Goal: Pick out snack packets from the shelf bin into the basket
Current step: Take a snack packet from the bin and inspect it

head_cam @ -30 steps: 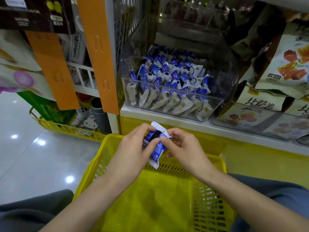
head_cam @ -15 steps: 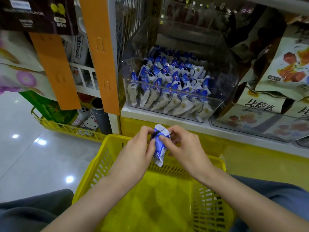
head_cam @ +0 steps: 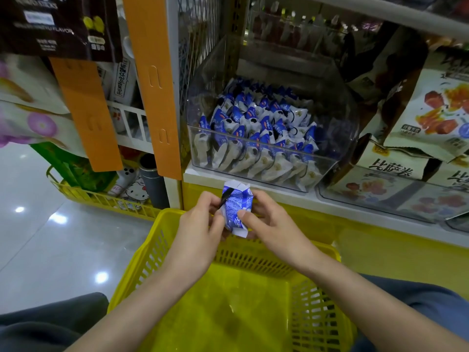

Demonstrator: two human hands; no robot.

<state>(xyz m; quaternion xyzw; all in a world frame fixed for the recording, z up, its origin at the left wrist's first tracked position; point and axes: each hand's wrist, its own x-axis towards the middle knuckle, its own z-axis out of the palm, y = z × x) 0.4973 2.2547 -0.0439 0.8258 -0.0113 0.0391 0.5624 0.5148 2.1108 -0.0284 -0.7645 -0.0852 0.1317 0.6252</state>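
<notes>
A blue and white snack packet (head_cam: pixel 234 209) stands upright between my two hands, above the far rim of the yellow basket (head_cam: pixel 152 247). My left hand (head_cam: pixel 200 229) grips its left side, and my right hand (head_cam: pixel 269 224) pinches its right side with the thumb across the front. The clear shelf bin (head_cam: pixel 337 138) behind holds several more of the same blue and white packets (head_cam: pixel 258 133). The basket floor looks bare below my forearms.
Orange strips (head_cam: pixel 154 85) hang on the shelf post left of the bin. Large snack bags (head_cam: pixel 431 115) fill the bin to the right. A second yellow basket (head_cam: pixel 101 199) with goods sits low on the left, beside shiny floor.
The packet has been turned between my hands, from slanted to upright with its blue face toward me. Both hands stay over the basket's far rim.
</notes>
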